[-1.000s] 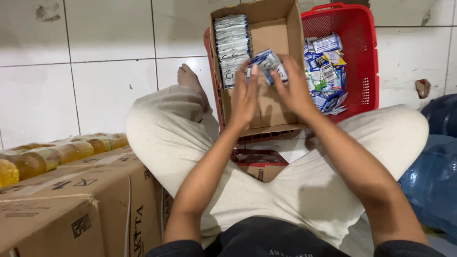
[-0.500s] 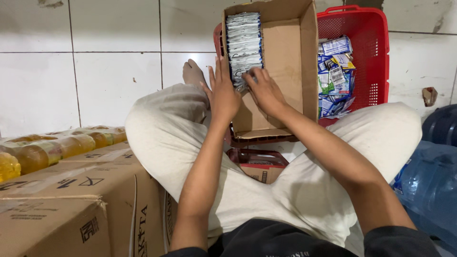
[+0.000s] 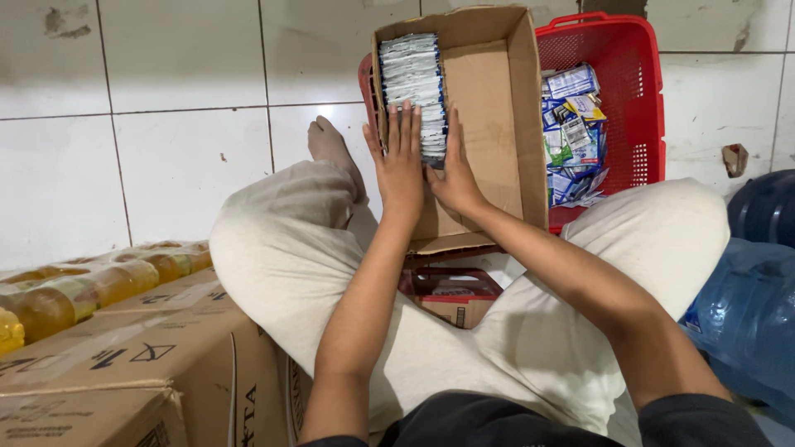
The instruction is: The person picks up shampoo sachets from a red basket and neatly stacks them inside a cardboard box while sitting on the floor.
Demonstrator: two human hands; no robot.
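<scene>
An open brown cardboard box (image 3: 493,99) stands on the floor in front of my crossed legs. A row of white and blue sachets (image 3: 411,79) stands packed along its left inner wall. My left hand (image 3: 399,161) lies flat against the near end of that row, fingers straight. My right hand (image 3: 451,170) presses the row from the right side, thumb on the sachets. Neither hand grips anything. Right of the box, a red plastic basket (image 3: 638,91) holds several loose sachets (image 3: 573,132).
Sealed cardboard cartons (image 3: 124,364) sit at my left with bottles of yellow liquid (image 3: 91,285) on top. Blue water jugs (image 3: 749,306) stand at the right. A small red and brown box (image 3: 451,294) lies between my legs. White tiled floor lies beyond.
A second ago both hands held a few sachets above the box. They set them into the row, and now both hands press flat against the stack's end.
</scene>
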